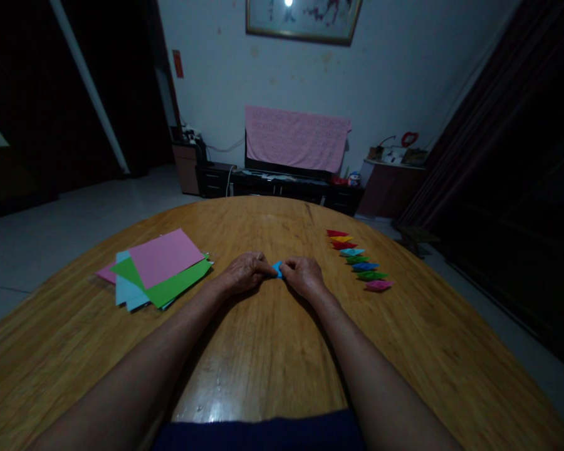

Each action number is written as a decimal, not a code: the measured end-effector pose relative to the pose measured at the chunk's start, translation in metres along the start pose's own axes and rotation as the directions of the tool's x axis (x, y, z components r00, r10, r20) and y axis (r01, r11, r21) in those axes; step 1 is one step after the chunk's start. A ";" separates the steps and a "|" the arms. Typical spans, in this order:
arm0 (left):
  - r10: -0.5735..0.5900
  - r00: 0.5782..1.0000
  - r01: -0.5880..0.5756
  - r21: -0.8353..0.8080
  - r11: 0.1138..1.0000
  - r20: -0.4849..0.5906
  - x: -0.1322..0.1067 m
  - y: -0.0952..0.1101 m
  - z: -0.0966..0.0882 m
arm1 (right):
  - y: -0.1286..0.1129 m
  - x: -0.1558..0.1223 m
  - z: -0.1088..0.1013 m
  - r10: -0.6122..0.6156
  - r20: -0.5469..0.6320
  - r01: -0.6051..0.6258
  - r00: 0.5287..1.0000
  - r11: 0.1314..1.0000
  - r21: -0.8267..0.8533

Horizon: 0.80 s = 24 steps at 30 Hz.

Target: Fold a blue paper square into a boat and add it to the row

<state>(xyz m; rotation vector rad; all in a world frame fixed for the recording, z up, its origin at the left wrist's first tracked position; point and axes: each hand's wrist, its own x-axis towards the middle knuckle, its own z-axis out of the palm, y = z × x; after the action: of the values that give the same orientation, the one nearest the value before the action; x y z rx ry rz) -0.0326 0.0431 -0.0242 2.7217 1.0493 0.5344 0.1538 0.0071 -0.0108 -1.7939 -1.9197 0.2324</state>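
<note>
A small folded piece of blue paper (277,269) lies between my two hands over the middle of the table. My left hand (248,272) pinches its left side, with the fingers closed and pointing right. From the other side, my right hand (302,274) grips the right edge between thumb and fingers. Much of the paper is hidden by the fingertips, so its full shape does not show. To the right runs a slanted row of several small folded paper boats (368,267) in red, yellow, blue, green and pink.
Loose coloured paper sheets (167,257) lie in a spread pile on the left of the round wooden table (272,351). Beyond the table's far edge are a low black cabinet (291,188) and a screen draped with a pink cloth (296,138).
</note>
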 end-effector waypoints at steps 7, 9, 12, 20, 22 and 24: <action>-0.007 1.000 0.008 -0.010 1.000 0.022 0.000 -0.001 0.000 | 0.001 0.000 -0.001 0.004 0.006 -0.004 1.000 1.000 0.013; -0.014 0.999 0.015 -0.020 1.000 0.031 0.000 0.000 -0.001 | 0.005 0.001 -0.004 -0.030 0.027 0.029 0.999 0.998 0.047; -0.022 0.999 0.023 -0.036 0.999 0.045 0.000 0.003 -0.004 | 0.014 0.004 -0.009 -0.072 0.042 0.063 0.997 0.981 0.182; -0.030 0.998 0.032 -0.032 0.999 0.061 0.001 0.005 -0.006 | 0.025 0.004 -0.023 0.031 0.171 -0.095 0.985 0.919 0.383; -0.024 0.998 0.026 -0.035 0.999 0.056 0.001 0.004 -0.005 | 0.022 0.001 -0.031 0.045 0.221 -0.131 0.974 0.911 0.391; -0.017 0.999 0.019 -0.047 0.999 0.047 0.001 0.003 -0.005 | 0.020 -0.001 -0.038 0.059 0.315 -0.185 0.947 0.902 0.389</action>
<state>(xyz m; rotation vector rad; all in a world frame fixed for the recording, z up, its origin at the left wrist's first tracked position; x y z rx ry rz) -0.0320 0.0414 -0.0190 2.6679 1.0354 0.4849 0.1896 0.0001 0.0128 -1.6548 -1.7708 0.9326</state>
